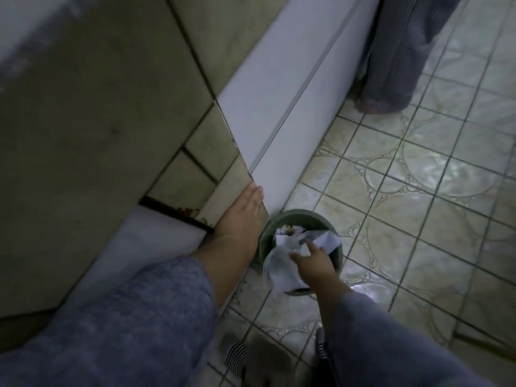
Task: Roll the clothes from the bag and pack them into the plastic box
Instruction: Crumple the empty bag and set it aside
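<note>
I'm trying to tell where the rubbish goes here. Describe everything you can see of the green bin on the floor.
The green bin is a small, round, dull-green container, plastic by its look, standing upright on the tiled floor beside the white panel. Crumpled white paper fills it and spills over the near rim. The right hand reaches onto that paper with fingers spread.

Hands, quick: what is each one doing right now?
Left hand: open, flat against the white wall edge, holding nothing.
Right hand: fingers spread on white crumpled paper in the round green bin; grip unclear.
</note>
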